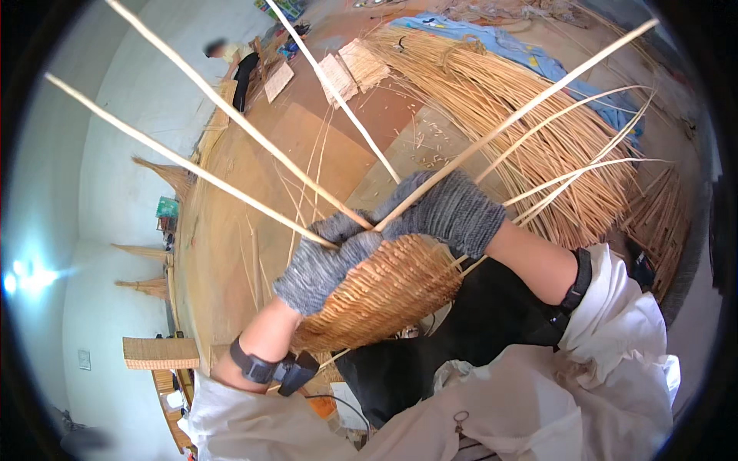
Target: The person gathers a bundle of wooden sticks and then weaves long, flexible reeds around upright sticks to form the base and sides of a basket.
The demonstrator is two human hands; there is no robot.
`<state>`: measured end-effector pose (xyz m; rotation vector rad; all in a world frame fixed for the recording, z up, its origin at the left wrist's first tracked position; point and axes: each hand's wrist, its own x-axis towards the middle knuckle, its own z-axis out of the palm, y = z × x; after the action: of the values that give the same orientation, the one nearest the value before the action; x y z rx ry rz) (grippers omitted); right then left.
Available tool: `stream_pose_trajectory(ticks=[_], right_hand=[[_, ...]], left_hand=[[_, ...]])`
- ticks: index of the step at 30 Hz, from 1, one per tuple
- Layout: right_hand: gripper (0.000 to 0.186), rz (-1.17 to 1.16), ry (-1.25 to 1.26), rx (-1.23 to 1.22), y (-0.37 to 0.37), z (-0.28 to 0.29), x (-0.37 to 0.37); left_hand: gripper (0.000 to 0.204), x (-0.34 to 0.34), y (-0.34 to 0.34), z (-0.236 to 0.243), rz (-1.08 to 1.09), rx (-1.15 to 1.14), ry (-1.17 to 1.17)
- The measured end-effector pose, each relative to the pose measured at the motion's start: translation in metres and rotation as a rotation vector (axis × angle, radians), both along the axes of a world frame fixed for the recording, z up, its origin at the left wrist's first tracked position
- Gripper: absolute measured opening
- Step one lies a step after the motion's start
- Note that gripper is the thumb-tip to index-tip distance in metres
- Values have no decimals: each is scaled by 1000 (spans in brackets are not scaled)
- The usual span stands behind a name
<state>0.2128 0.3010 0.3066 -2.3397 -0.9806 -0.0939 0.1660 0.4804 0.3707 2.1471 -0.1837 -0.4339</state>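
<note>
A brown woven wicker basket [388, 288] rests against my lap, with long pale rods standing up and outward from its far edge. My left hand [327, 257], in a grey knit glove, is closed round the basket's edge where two rods, one of them the leftmost rod [177, 157], come out. My right hand [450, 207], gloved alike, is closed on a thick pale rod [530, 107] that slants up to the right. The two hands nearly meet at the edge. Thinner rods [573, 177] stick out to the right from behind my right hand. Both sets of fingertips are partly hidden.
A large bundle of loose rods [523, 131] lies at the right on a blue cloth [492, 42]. Woven square panels [338, 77] lie on the floor farther off. Another person [242, 69] is at the far left. A woven box [160, 353] stands by the left wall.
</note>
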Motion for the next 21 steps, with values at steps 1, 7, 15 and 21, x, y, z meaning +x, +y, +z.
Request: stream_pose_trajectory(ticks=[1, 7, 15, 21], right_hand=[[33, -11, -4, -8, 0, -11, 5], [22, 233, -54, -31, 2, 18, 2], [41, 18, 278, 486, -7, -17, -6], [38, 217, 1037, 1282, -36, -11, 4]], left_hand=[[21, -1, -2, -1, -11, -8, -4], [14, -11, 7, -6, -23, -64, -86], [26, 6, 2, 0, 8, -35, 68], [27, 6, -3, 1, 179, -101, 246]])
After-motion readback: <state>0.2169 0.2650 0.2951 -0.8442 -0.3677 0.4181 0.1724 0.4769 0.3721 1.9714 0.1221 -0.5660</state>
